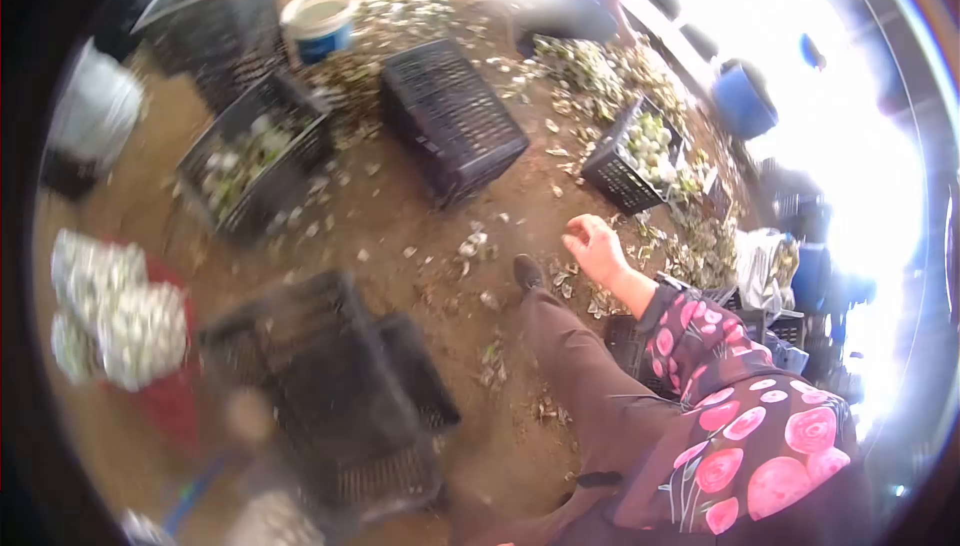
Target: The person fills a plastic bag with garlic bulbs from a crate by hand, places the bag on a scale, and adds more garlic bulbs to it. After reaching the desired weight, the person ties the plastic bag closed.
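Note:
My right hand [595, 248] is held out over the dirt floor with its fingers loosely bent and apart, and nothing shows in it. It is just below a black crate [625, 186] of whitish-green bulbs [648, 144], not touching it. My left hand is not in view. An upside-down black crate [455, 116] rests farther up and left of my right hand. My shoe [528, 272] stands on the floor close to the hand.
Blurred black crates [320, 386] lie at lower left, near filled bags [140, 321] on something red. Another crate [290, 181] holds bulbs. A white-and-blue bucket [320, 26] stands behind. Peelings [590, 71] cover the ground. Part of another person [600, 6] shows at the top.

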Motion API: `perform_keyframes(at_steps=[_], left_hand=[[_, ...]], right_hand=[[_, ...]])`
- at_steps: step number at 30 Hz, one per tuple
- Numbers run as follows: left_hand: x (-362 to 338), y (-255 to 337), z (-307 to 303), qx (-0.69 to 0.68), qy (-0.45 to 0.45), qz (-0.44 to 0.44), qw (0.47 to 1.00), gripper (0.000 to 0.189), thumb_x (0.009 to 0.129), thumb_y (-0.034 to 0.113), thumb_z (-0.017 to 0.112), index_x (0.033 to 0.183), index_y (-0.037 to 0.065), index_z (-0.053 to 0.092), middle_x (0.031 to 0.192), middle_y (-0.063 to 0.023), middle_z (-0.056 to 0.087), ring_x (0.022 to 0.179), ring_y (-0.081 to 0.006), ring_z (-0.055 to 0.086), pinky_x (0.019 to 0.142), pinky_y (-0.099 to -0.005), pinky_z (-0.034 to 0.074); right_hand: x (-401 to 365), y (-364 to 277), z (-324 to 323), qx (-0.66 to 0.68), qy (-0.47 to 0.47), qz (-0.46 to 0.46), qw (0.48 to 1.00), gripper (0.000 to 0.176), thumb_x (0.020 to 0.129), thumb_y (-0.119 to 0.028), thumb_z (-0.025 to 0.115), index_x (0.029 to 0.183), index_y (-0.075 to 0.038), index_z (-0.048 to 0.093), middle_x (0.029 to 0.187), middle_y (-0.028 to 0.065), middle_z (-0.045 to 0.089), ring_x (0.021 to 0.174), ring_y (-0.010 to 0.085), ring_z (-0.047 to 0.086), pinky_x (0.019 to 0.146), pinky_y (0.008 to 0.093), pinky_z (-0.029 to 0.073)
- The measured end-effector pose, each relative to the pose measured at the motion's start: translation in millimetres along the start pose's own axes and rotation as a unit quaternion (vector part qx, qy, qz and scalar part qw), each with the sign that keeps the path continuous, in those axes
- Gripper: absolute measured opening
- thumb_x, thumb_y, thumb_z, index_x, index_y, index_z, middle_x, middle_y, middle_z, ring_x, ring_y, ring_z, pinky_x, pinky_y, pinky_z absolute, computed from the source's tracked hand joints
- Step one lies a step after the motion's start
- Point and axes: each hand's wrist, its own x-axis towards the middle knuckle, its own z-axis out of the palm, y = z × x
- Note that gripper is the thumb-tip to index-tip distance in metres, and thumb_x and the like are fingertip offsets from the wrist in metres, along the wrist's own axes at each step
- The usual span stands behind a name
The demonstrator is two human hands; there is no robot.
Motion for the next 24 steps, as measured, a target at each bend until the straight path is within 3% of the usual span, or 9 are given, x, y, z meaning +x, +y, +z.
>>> perform_keyframes(at_steps=[3,6,10,15,17,19,21,23,24], left_hand=[[64.5,18.4,72.6,-0.036,0.002,-0.024,0.999,0.032,0.097,0.020,0.052,0.124,0.004,0.052,0.109,-0.0110,0.062,0.099,-0.0245,0.060,0.091,-0.0359,0.047],[120.5,34.1,81.7,0.016,-0.018,-0.081,0.996,0.033,0.096,0.022,0.052,0.125,0.005,0.052,0.107,-0.0109,0.062,0.097,-0.0247,0.060,0.089,-0.0363,0.048],[176.0,43.8,86.5,0.040,-0.033,-0.174,0.983,0.036,0.096,0.026,0.054,0.126,0.007,0.051,0.105,-0.0106,0.062,0.093,-0.0253,0.061,0.084,-0.0370,0.051],[236.0,58.2,96.8,0.022,-0.048,-0.277,0.959,0.041,0.094,0.031,0.056,0.127,0.009,0.050,0.102,-0.0103,0.062,0.088,-0.0259,0.061,0.077,-0.0378,0.053],[249.5,60.7,93.4,0.006,-0.042,-0.317,0.948,0.042,0.094,0.033,0.056,0.128,0.009,0.049,0.101,-0.0101,0.062,0.086,-0.0262,0.061,0.075,-0.0381,0.055],[258.7,55.9,88.9,-0.017,-0.038,-0.354,0.934,0.044,0.093,0.035,0.057,0.129,0.010,0.049,0.100,-0.0100,0.061,0.084,-0.0264,0.062,0.072,-0.0385,0.056],[263.2,55.1,77.1,-0.041,-0.033,-0.387,0.920,0.046,0.093,0.037,0.058,0.129,0.011,0.048,0.099,-0.0098,0.061,0.082,-0.0267,0.062,0.070,-0.0388,0.057],[251.2,56.3,64.2,-0.056,-0.020,-0.412,0.909,0.047,0.093,0.038,0.058,0.129,0.011,0.048,0.098,-0.0098,0.061,0.081,-0.0268,0.062,0.068,-0.0390,0.058],[240.0,64.5,69.2,-0.048,-0.019,-0.415,0.909,0.046,0.093,0.038,0.058,0.129,0.011,0.048,0.098,-0.0097,0.062,0.082,-0.0267,0.062,0.069,-0.0389,0.057]], right_hand=[[82.4,183.4,7.7,-0.070,0.021,0.168,0.983,0.036,0.079,-0.023,0.071,0.107,-0.004,0.058,0.103,0.0197,0.058,0.091,0.0326,0.060,0.081,0.0415,0.049],[123.5,315.0,-5.0,-0.032,0.009,0.340,0.940,0.046,0.076,-0.028,0.074,0.110,-0.003,0.056,0.107,0.0233,0.057,0.098,0.0386,0.058,0.087,0.0449,0.048],[186.2,462.9,-18.2,-0.097,0.096,0.346,0.928,0.051,0.074,-0.033,0.073,0.111,-0.001,0.058,0.103,0.0221,0.065,0.100,0.0360,0.061,0.089,0.0413,0.048],[262.3,539.5,-5.2,-0.011,0.040,0.325,0.945,0.048,0.076,-0.028,0.067,0.120,-0.011,0.057,0.112,0.0204,0.062,0.111,0.0373,0.056,0.094,0.0428,0.045],[294.7,532.0,4.0,-0.084,-0.006,0.312,0.946,0.051,0.077,-0.022,0.065,0.127,-0.014,0.055,0.125,0.0191,0.055,0.120,0.0347,0.050,0.098,0.0409,0.043],[314.4,586.2,47.6,-0.074,-0.048,0.277,0.957,0.061,0.076,-0.021,0.069,0.134,-0.019,0.050,0.137,0.0177,0.046,0.121,0.0344,0.050,0.099,0.0411,0.044],[333.2,613.9,84.2,-0.188,-0.175,0.290,0.922,0.072,0.075,-0.025,0.075,0.139,-0.024,0.043,0.141,0.0165,0.040,0.121,0.0358,0.051,0.099,0.0408,0.045],[346.1,689.7,118.9,-0.266,-0.314,0.236,0.880,0.085,0.068,-0.031,0.082,0.141,-0.029,0.039,0.140,0.0157,0.038,0.120,0.0371,0.052,0.099,0.0400,0.046],[347.9,651.2,87.2,-0.238,-0.227,0.284,0.900,0.090,0.061,-0.033,0.086,0.139,-0.028,0.042,0.134,0.0147,0.042,0.118,0.0351,0.053,0.098,0.0391,0.047]])
